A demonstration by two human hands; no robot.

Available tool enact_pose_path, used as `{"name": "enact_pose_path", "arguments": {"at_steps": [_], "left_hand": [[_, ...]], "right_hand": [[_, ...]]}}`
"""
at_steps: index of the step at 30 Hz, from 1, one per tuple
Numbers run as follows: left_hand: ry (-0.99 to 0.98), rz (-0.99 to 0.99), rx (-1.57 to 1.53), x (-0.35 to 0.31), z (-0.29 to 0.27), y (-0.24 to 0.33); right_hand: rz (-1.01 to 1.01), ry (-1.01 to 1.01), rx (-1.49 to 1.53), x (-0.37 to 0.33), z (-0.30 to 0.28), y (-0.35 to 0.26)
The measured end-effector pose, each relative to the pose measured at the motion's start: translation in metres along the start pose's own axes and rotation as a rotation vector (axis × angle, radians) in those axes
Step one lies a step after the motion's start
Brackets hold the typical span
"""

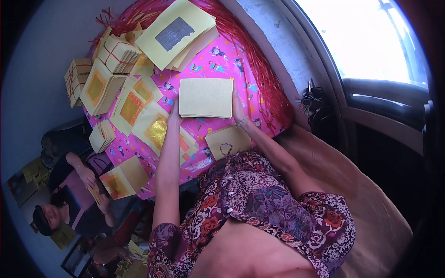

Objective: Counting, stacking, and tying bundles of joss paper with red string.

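Observation:
A squared stack of pale yellow paper sheets (206,97) is held between my two hands over the pink patterned table cover (218,58). My left hand (175,112) grips its left edge, and my right hand (238,107) grips the right edge. The fingers are partly hidden by the stack. Closer to my body, under my right forearm, lies another pale yellow sheet or stack (227,141). Beyond my hands rests a thicker stack of paper (178,34) with a dark grey rectangle on top. Left of my left hand, loose sheets with orange and gold patches (157,132) overlap.
Paper bundles tied with red strands (121,54) stand at the far left of the table. Long red plastic strands (259,69) run along its far and right edges. A co-worker (79,190) sits at the left, handling paper. Keys (311,97) hang below the window at right.

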State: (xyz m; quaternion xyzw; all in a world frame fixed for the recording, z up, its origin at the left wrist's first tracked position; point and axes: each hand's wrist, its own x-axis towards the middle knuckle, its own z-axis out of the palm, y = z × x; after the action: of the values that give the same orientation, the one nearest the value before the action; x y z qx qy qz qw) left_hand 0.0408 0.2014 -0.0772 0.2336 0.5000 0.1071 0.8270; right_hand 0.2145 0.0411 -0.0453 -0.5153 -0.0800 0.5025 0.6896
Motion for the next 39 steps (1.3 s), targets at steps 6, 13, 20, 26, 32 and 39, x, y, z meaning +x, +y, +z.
{"name": "enact_pose_path", "arguments": {"at_steps": [6,13,20,26,32,39], "left_hand": [[0.003,-0.015,-0.009,0.009,-0.015,-0.01],[-0.003,0.062,-0.052,0.006,-0.013,-0.014],[-0.04,0.105,-0.017,-0.015,0.021,0.008],[0.02,0.243,0.041,-0.027,0.029,0.023],[0.28,0.579,0.249,-0.055,0.041,0.028],[0.381,0.721,0.338,-0.101,0.065,0.027]], "right_hand": [[0.184,-0.093,0.173,0.005,-0.006,-0.004],[0.315,0.115,0.237,-0.008,0.016,-0.028],[-0.153,0.042,-0.339,0.012,-0.025,-0.009],[-0.506,0.251,-1.08,0.08,-0.035,-0.088],[-0.434,0.18,-1.542,0.165,-0.039,-0.11],[-0.373,0.213,-1.692,0.208,-0.04,-0.096]]}}
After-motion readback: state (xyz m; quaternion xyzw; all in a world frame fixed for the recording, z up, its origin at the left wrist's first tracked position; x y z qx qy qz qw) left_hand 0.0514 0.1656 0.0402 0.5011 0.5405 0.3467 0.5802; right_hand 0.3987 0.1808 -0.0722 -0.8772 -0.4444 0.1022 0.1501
